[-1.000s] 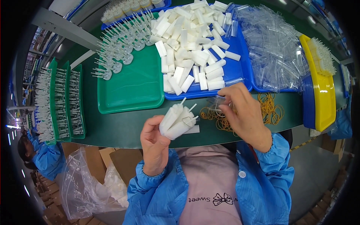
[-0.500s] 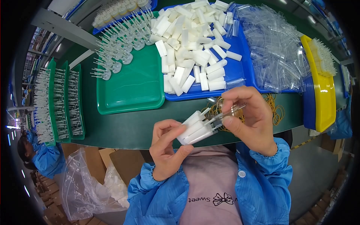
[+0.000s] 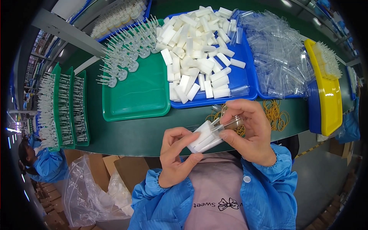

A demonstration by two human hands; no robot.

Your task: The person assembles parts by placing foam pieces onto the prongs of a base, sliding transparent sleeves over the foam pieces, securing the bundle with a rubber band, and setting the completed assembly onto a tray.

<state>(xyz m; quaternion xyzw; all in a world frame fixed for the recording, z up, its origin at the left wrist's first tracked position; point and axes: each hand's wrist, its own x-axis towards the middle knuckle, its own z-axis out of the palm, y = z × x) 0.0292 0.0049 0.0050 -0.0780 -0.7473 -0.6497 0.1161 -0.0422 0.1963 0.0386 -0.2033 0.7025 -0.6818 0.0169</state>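
My left hand [image 3: 177,156] grips a small bundle of white plastic sticks [image 3: 205,137] just above my chest, near the table's front edge. My right hand [image 3: 249,130] pinches a clear plastic sleeve [image 3: 230,123] at the bundle's right end, and the sleeve touches the sticks. Behind my hands a blue tray [image 3: 239,78] holds several loose white sticks [image 3: 195,46]. Yellow rubber bands [image 3: 275,114] lie on the green table to the right of my right hand.
A green tray [image 3: 142,96] with clear fork-like parts [image 3: 126,50] sits left of the blue tray. Clear sleeves [image 3: 280,57] are heaped at the back right beside a yellow tray [image 3: 329,96]. Green racks [image 3: 63,107] stand far left. A person in blue [image 3: 40,166] is at the lower left.
My hands came together and drew toward my chest. The bundle tipped from upright to lying sideways, and my right hand brought a clear sleeve to its end.
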